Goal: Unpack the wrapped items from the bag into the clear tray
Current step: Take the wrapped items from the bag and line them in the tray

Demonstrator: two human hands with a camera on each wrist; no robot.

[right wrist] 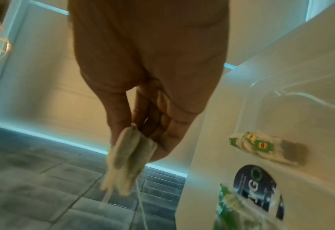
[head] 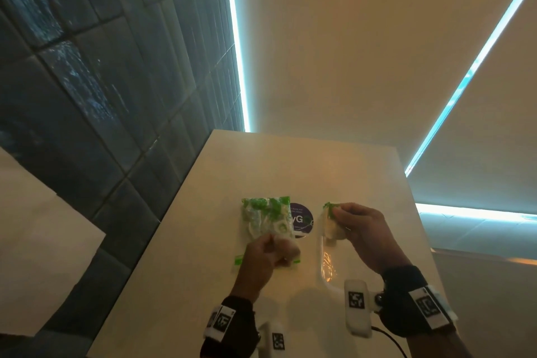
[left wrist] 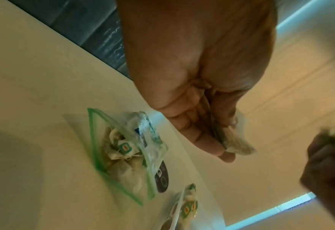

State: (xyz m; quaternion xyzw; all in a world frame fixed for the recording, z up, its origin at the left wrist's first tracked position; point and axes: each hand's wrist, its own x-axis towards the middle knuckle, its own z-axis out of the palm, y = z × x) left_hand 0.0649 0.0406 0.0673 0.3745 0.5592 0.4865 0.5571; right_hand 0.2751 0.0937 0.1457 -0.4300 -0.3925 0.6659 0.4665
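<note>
A clear zip bag (head: 266, 219) with a green seal lies on the table, with several green-tagged tea bags inside (left wrist: 121, 152). My left hand (head: 286, 253) is at the bag's near, open end and pinches a pale tea bag (left wrist: 235, 144) just above the table. My right hand (head: 334, 216) pinches a small bunch of tea bags (right wrist: 127, 163) with their strings hanging down, over the far end of the clear tray (head: 321, 244). A few tagged tea bags (right wrist: 257, 146) lie inside the tray (right wrist: 280, 93).
A round dark sticker (head: 302, 219) sits on the table between the bag and the tray. The white table (head: 203, 241) ends at left above a dark tiled floor (head: 87, 96). Bare tabletop lies beyond the bag and the tray.
</note>
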